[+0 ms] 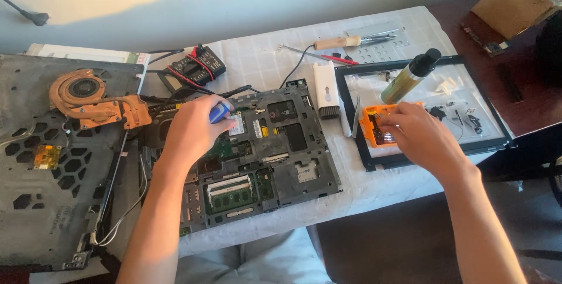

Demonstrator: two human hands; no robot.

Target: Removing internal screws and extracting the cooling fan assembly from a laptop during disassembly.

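An opened laptop base with its green and grey motherboard lies on a white cloth in front of me. My left hand rests over the board's upper left part, closed around a blue-handled screwdriver. My right hand reaches into a small orange bit case that sits on a black-framed panel; its fingers touch the case's contents, and whether they pinch anything is hidden.
A dark metal chassis with a copper fan and heatsink lies at left. Behind the board are a multimeter, a white brush tool, a wooden-handled soldering iron and an olive bottle. Torn cardboard sits far right.
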